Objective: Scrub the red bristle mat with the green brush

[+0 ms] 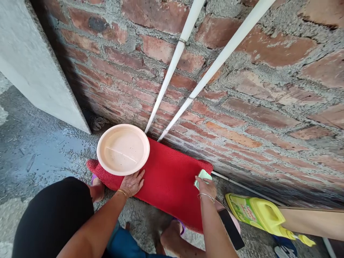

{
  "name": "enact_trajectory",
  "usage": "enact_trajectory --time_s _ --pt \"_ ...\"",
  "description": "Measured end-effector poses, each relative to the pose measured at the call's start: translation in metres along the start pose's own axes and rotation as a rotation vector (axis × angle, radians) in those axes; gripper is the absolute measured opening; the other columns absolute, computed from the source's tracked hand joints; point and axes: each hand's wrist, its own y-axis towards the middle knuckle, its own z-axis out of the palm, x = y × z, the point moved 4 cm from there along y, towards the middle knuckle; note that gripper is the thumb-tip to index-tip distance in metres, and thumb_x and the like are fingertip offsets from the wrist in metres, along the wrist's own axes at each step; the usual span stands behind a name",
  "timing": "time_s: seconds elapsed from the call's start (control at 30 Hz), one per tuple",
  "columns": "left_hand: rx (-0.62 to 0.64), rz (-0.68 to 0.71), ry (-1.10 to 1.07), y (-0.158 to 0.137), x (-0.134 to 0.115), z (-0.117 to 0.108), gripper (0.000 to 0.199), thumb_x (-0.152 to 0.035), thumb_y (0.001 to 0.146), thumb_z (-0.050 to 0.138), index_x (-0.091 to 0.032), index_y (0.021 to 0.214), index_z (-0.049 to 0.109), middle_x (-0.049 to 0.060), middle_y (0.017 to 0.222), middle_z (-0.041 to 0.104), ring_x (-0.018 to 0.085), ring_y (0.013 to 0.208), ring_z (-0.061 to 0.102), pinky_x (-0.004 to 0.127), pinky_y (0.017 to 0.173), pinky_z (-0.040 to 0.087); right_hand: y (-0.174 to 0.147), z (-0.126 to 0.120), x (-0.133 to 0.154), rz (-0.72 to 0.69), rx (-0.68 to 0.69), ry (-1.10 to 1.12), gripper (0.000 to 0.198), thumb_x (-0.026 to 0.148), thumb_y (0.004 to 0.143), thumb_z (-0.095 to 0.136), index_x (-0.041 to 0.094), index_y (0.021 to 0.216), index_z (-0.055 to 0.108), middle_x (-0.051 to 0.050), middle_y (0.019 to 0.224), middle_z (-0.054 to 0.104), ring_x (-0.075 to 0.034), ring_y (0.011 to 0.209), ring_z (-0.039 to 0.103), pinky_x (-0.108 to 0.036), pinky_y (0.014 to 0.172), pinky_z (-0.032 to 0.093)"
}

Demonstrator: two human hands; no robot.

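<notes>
A red fuzzy-edged mat (166,175) stretches out before me along the foot of the wall; what supports it is hidden. My left hand (132,184) lies on it with fingers extended, beside the rim of a pale pink plastic basin (123,126). The basin stands on the mat's left end and holds what looks like shallow, clear water. Near the right end, my right hand (207,187) grips a pale green block (203,175) whose kind I cannot make out. The block appears to touch the mat.
A yellow detergent jug (252,211) with a pump lies on its side at right, near a black phone (231,229). Two white pipes (172,68) run down the brick wall (242,100). A grey slab (40,64) leans at left over wet concrete floor (45,143).
</notes>
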Motion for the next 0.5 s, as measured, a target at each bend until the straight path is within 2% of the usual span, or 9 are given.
enact_trajectory --time_s 0.13,0.23,0.3,0.4,0.5 --pt "-0.011 -0.011 -0.014 -0.001 0.001 0.002 0.047 -0.035 0.088 0.046 -0.025 0.133 0.05 0.008 0.128 0.059 0.023 0.116 0.055 0.038 0.101 0.042 -0.043 0.032 0.077 -0.211 0.092 -0.005 0.039 0.05 0.064 0.068 0.024 0.093 0.062 -0.007 0.095 0.063 -0.023 0.092 0.06 -0.032 0.081 0.046" --pt "-0.01 -0.012 -0.006 -0.001 0.001 0.005 0.046 -0.036 0.088 0.046 -0.025 0.133 0.051 0.008 0.128 0.059 0.023 0.115 0.055 0.038 0.099 0.043 -0.086 0.063 0.142 -0.409 0.21 -0.056 0.037 0.047 0.067 0.067 0.027 0.097 0.062 -0.004 0.098 0.058 -0.019 0.085 0.06 -0.029 0.075 0.045" --pt "-0.011 -0.012 0.005 -0.001 0.002 0.006 0.045 -0.036 0.088 0.046 -0.025 0.132 0.052 0.009 0.128 0.059 0.023 0.114 0.056 0.038 0.099 0.043 -0.11 0.081 0.176 -0.518 0.28 -0.097 0.037 0.045 0.068 0.067 0.028 0.1 0.062 -0.003 0.101 0.055 -0.018 0.084 0.059 -0.028 0.073 0.044" --pt "-0.021 -0.003 0.016 -0.001 0.002 0.007 0.044 -0.036 0.088 0.047 -0.024 0.13 0.054 0.01 0.129 0.058 0.024 0.115 0.055 0.039 0.101 0.042 -0.13 0.099 0.207 -0.666 0.355 -0.144 0.036 0.042 0.071 0.067 0.027 0.103 0.062 -0.003 0.102 0.052 -0.017 0.087 0.057 -0.028 0.075 0.043" --pt "-0.031 0.002 0.024 0.0 0.002 0.006 0.044 -0.035 0.087 0.048 -0.023 0.13 0.054 0.01 0.127 0.06 0.024 0.115 0.056 0.04 0.101 0.042 -0.127 0.104 0.215 -0.744 0.393 -0.172 0.036 0.041 0.07 0.068 0.027 0.103 0.063 -0.002 0.101 0.051 -0.017 0.09 0.056 -0.028 0.078 0.043"
